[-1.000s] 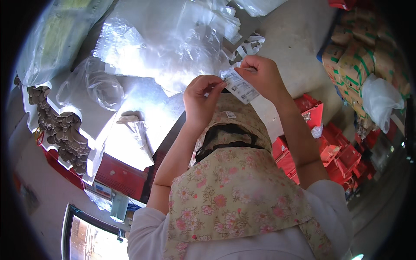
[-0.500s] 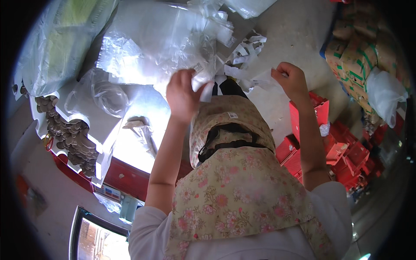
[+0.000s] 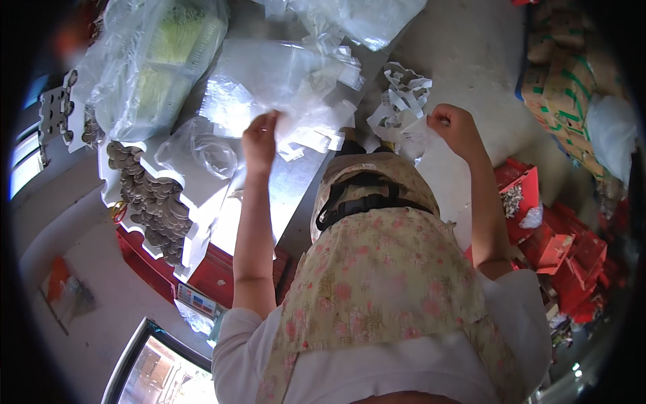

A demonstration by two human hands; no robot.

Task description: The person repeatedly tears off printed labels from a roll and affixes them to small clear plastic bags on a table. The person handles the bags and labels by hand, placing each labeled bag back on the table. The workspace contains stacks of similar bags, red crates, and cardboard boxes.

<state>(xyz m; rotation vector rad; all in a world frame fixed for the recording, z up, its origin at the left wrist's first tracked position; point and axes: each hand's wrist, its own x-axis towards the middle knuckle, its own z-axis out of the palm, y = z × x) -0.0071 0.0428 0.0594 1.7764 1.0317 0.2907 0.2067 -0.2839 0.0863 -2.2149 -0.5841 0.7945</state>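
Note:
My left hand is raised over the near side of a pile of clear plastic bags. Its fingers are pinched together; a blurred, whitish film shows at the fingertips, too smeared to name. Out to the right, my right hand is closed in a pinch on a thin white strip, which trails left from the fingertips. Beyond that strip hangs a tangle of torn white paper strips. A loose roll of clear plastic lies left of my left hand.
Grey-capped mushrooms fill a white foam box at left, near a small scale. Behind lies a large clear bag with pale green contents. Red crates and printed cardboard boxes stand at right.
The view has shifted, so the bags and mushrooms appear farther right. My left thumb has closed against the fingers, and the white piece beside it is no longer seen. My right hand stays pinched.

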